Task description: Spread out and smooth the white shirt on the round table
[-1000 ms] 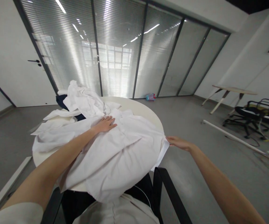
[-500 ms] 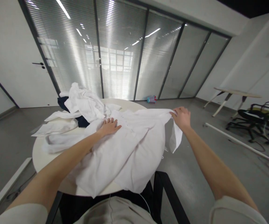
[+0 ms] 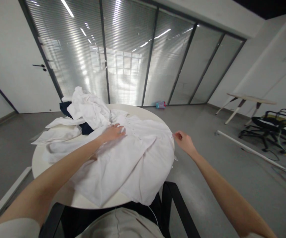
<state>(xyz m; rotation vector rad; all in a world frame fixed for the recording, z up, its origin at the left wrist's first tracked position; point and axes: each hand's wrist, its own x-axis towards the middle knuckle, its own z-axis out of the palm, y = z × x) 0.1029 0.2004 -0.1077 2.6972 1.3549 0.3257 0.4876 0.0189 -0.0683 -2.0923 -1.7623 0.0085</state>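
Observation:
A white shirt (image 3: 130, 158) lies spread over the near half of a round white table (image 3: 46, 165), its hem hanging past the front edge. My left hand (image 3: 113, 132) rests flat on the shirt near its upper middle, fingers apart. My right hand (image 3: 184, 142) is at the table's right edge, fingers pinched on the shirt's right border. More white garments (image 3: 88, 109) are heaped at the back left of the table, with a dark garment (image 3: 85, 127) under them.
A black chair frame (image 3: 175, 205) stands just before me under the table's edge. Glass walls with blinds close the far side, with a small bottle (image 3: 160, 105) on the floor. At the right are a folding table (image 3: 247, 99), a black office chair (image 3: 269, 127), a white pole and cables.
My right hand had lifted the shirt's right edge up and inward; it has now come back down to the table's right rim with the cloth laid flat. My left hand stayed pressed on the shirt.

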